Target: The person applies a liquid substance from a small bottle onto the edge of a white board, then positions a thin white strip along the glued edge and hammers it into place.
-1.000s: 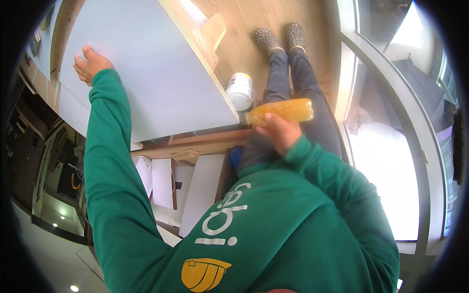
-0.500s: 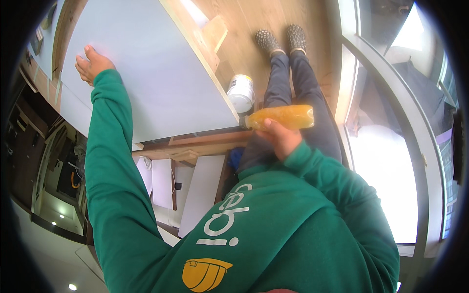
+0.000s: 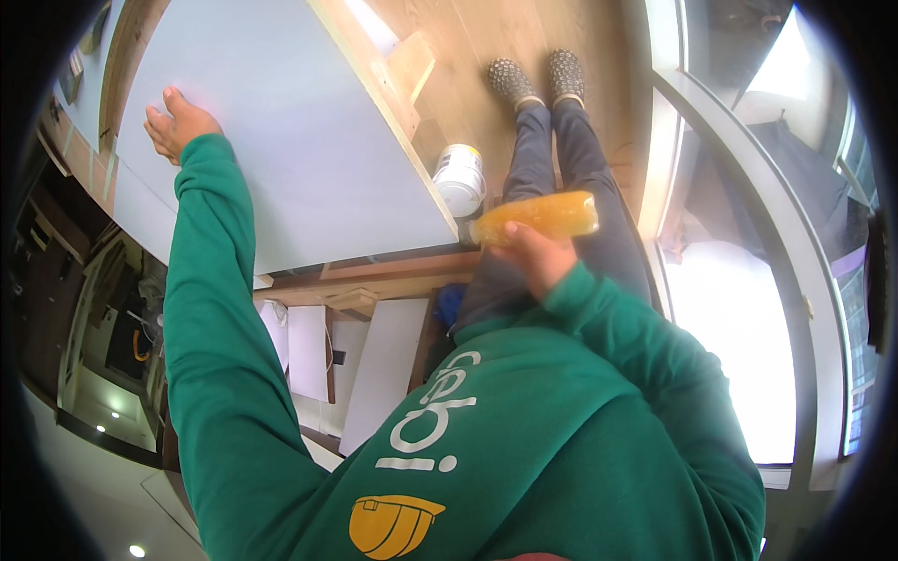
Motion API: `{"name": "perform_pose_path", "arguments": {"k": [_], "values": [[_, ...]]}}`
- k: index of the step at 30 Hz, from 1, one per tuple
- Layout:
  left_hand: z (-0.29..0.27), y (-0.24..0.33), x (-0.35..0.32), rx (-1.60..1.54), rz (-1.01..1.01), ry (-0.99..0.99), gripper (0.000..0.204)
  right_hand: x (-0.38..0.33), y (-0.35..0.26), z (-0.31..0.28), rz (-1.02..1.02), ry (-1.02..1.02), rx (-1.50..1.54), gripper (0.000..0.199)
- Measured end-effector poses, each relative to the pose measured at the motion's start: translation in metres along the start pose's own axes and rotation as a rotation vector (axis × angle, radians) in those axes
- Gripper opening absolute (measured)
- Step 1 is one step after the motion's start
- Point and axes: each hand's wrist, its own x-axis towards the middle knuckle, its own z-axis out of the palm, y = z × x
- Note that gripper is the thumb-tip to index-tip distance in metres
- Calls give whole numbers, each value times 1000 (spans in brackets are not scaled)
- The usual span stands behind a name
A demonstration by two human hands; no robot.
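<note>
My right hand (image 3: 535, 254) is closed around a clear plastic bottle (image 3: 552, 213) of yellow-orange contents, thumb along its side. The bottle lies nearly level above my legs, its narrow neck toward the board and its base to the right. Far to the left, my left hand (image 3: 181, 124) rests on a large white board (image 3: 281, 140), holding nothing. Its fingers are apart and slightly bent. The board has a bare wooden edge, which ends close to the bottle's neck.
A white bucket (image 3: 459, 178) stands on the wooden floor (image 3: 524, 28) between the board and my legs. Wooden blocks (image 3: 409, 67) stick out beside the board. White panels (image 3: 382, 365) lie below the board's near edge. A white-framed window (image 3: 739, 318) runs along the right.
The bottle has tilted a little, its base rising and its neck moving slightly away from the board's corner. My left hand stays in place on the board.
</note>
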Motion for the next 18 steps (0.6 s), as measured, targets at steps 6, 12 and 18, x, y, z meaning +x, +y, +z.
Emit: {"name": "perform_pose_path", "arguments": {"k": [6, 12, 18], "values": [[-3, 5, -2, -37, -32, -51, 75, 5, -16, 23, -45, -71, 61, 43], [-3, 4, -1, -52, -28, -56, 75, -8, 5, -2, 31, 12, 31, 42], [0, 0, 1, -35, -17, -49, 75, 3, -15, 26, -41, -16, 52, 44]]}}
